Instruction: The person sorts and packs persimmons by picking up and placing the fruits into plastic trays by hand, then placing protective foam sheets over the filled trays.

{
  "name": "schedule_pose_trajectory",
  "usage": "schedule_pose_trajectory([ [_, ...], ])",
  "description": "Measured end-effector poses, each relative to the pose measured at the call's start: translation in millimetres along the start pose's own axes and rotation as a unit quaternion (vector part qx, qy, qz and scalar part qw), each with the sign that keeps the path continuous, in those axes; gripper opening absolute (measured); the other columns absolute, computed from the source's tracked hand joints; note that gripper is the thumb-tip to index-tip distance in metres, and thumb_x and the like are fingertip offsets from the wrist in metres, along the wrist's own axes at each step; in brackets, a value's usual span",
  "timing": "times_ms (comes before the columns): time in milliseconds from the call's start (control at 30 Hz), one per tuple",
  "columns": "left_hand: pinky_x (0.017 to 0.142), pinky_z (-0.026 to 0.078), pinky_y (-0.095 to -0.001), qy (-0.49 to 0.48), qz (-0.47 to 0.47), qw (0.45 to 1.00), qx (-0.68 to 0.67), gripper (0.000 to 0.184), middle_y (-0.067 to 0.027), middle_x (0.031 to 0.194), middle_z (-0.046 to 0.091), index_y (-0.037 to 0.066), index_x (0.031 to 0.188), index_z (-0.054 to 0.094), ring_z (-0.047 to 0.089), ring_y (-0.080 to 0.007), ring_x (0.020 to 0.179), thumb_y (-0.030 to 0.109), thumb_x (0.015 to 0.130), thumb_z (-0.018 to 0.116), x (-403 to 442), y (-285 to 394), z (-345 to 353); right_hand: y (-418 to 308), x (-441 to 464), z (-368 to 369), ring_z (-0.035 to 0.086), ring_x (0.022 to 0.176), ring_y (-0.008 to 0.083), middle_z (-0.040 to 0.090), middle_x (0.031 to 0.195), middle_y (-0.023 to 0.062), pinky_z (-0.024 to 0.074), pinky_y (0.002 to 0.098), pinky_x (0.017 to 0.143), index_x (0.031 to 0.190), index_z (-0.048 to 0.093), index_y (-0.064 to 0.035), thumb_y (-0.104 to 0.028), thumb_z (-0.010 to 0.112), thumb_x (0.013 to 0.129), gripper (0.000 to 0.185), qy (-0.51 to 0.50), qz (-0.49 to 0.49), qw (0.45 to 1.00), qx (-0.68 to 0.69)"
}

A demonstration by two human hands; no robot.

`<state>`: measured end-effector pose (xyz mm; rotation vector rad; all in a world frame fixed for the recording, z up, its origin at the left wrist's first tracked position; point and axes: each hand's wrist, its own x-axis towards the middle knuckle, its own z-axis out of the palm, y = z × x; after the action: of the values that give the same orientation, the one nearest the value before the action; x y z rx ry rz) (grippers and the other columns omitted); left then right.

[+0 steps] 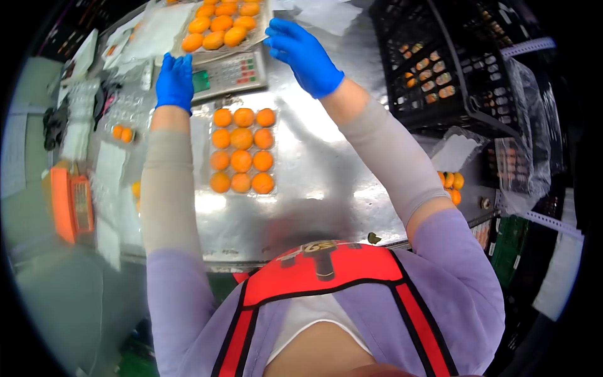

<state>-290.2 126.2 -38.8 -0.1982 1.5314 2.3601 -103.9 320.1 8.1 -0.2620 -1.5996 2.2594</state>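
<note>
A clear tray of oranges (220,24) rests on the kitchen scale (235,70) at the top of the view. My left hand (174,85), in a blue glove, is at the scale's left side, below the tray's near left corner, fingers stretched. On the other side, my right hand (304,60), also gloved in blue, has its fingers extended towards the tray's right edge. Whether either hand touches the tray, I cannot tell. Nearer to me, a second clear tray (275,169) filled with rows of oranges lies on the metal table (326,195).
A black plastic crate (433,69) containing packed fruit stands at the right. Loose oranges (452,182) lie below it. An orange tape dispenser (69,204) and clear empty trays (129,103) are at the left. A small dark leaf-like piece (374,238) sits by the front edge.
</note>
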Motion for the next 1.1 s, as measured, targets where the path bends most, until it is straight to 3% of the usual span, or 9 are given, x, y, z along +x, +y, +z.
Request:
schedule_pose_trajectory([
  [167,0.105,0.032,-0.0366,-0.008,0.008,1.000,0.000,0.042,-0.0144,0.142,0.033,0.004,0.137,0.033,0.039,-0.0261,0.126,0.018,0.097,0.034,-47.3,10.6,23.3,-107.1,-78.4,-63.2,0.055,0.109,0.0226,0.055,0.121,0.0130,0.0413,0.0326,0.095,0.128,0.046,-0.0024,-0.010,0.054,0.085,0.044,-0.036,-0.197,0.962,-0.188],
  [200,0.099,0.040,-0.0339,-0.026,0.029,0.999,0.027,0.043,-0.0187,0.139,0.035,0.001,0.136,0.034,0.041,-0.0281,0.123,0.019,0.096,0.039,-55.3,8.6,17.7,-144.9,-95.0,-69.0,0.054,0.106,0.0159,0.058,0.114,0.0076,0.0429,0.0273,0.091,0.124,0.051,-0.0030,-0.018,0.059,0.087,0.041,0.000,-0.236,0.943,-0.232],
  [233,0.099,0.040,-0.0339,-0.028,0.029,0.999,0.027,0.043,-0.0187,0.139,0.035,0.001,0.136,0.034,0.041,-0.0281,0.123,0.019,0.096,0.039,-60.1,3.7,10.4,-166.7,-99.9,-89.7,0.055,0.105,0.0181,0.057,0.117,0.0126,0.0420,0.0287,0.094,0.128,0.045,-0.0001,-0.004,0.054,0.086,0.043,0.076,-0.309,0.910,-0.266],
  [333,0.100,0.037,-0.0338,-0.107,-0.025,0.994,0.016,0.044,-0.0152,0.136,0.041,0.001,0.135,0.036,0.044,-0.0257,0.121,0.021,0.095,0.041,-76.4,-20.0,-19.6,-216.4,-97.9,-135.3,0.057,0.095,0.0144,0.061,0.107,0.0094,0.0458,0.0267,0.085,0.122,0.050,0.0009,-0.002,0.050,0.087,0.035,0.193,-0.366,0.848,-0.331],
  [467,0.090,0.038,-0.0263,-0.119,-0.074,0.989,0.035,0.039,-0.0065,0.127,0.051,0.005,0.128,0.047,0.049,-0.0164,0.110,0.023,0.094,0.044,-136.5,-33.7,-45.2,-239.6,-52.5,-302.0,0.056,0.104,0.0151,0.060,0.113,0.0083,0.0428,0.0263,0.090,0.121,0.054,-0.0021,-0.020,0.060,0.087,0.039,0.137,-0.134,0.827,-0.528],
  [567,0.084,0.040,-0.0241,-0.100,-0.086,0.990,0.040,0.038,-0.0049,0.120,0.055,0.006,0.126,0.049,0.052,-0.0131,0.101,0.023,0.092,0.048,-168.9,-35.7,-68.9,-204.2,-18.9,-381.7,0.061,0.097,0.0209,0.064,0.108,0.0126,0.0459,0.0301,0.085,0.116,0.057,-0.0027,-0.024,0.061,0.085,0.038,0.029,0.027,0.732,-0.680],
  [633,0.078,0.042,-0.0227,-0.077,-0.085,0.992,0.042,0.037,-0.0041,0.113,0.058,0.006,0.124,0.051,0.054,-0.0109,0.094,0.023,0.091,0.051,-185.9,-31.0,-81.4,-184.4,-11.6,-377.1,0.062,0.097,0.0263,0.064,0.106,0.0158,0.0468,0.0327,0.084,0.112,0.059,-0.0037,-0.022,0.059,0.084,0.034,-0.036,0.098,0.616,-0.781],
  [700,0.084,0.037,-0.0231,-0.018,-0.073,0.994,0.080,0.039,-0.0030,0.124,0.052,0.008,0.127,0.049,0.050,-0.0115,0.101,0.024,0.091,0.047,-196.9,-18.7,-96.2,-178.1,-2.7,-351.9,0.059,0.097,0.0204,0.063,0.107,0.0135,0.0461,0.0326,0.086,0.116,0.056,-0.0022,-0.016,0.067,0.080,0.040,-0.065,0.220,0.609,-0.759],
  [1100,0.080,0.039,-0.0213,0.094,-0.072,0.989,0.085,0.036,-0.0035,0.124,0.053,0.007,0.123,0.052,0.051,-0.0102,0.095,0.024,0.091,0.048,-227.3,-17.9,-126.5,-139.1,6.5,-336.7,0.058,0.098,0.0202,0.061,0.110,0.0097,0.0460,0.0312,0.087,0.120,0.052,-0.0042,-0.014,0.065,0.081,0.042,-0.121,0.265,0.637,-0.714],
])
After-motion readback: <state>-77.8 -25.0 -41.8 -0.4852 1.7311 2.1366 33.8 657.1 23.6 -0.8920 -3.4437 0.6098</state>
